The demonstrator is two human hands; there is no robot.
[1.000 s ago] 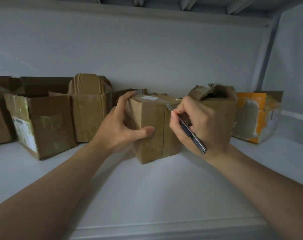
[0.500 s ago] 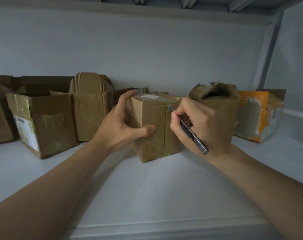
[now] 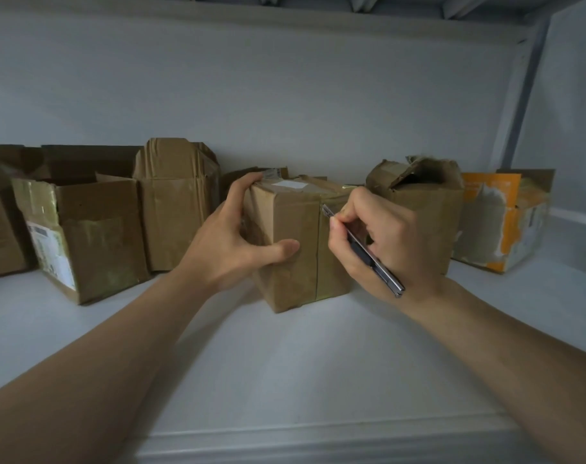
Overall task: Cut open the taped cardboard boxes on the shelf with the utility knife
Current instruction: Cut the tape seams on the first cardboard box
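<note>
My left hand (image 3: 233, 239) is clamped on the small brown cardboard box sealed with brown tape (image 3: 295, 272). Its fingers are hooked over the top left edge and its thumb is pressed flat against the front face. The box stands in the middle of the white shelf (image 3: 285, 363), turned with one corner toward me. My right hand (image 3: 388, 242) is closed round the slim silver and black utility knife (image 3: 363, 252), which I hold like a pen. The blade tip touches the vertical tape seam (image 3: 318, 249) near the top of the front face. To the left stand an open brown carton with a white label (image 3: 94, 236) and a taller creased brown carton (image 3: 178, 202). Just behind my right hand is a torn-topped brown carton (image 3: 418, 195), and beyond it a ragged orange and white box (image 3: 499, 222).
</note>
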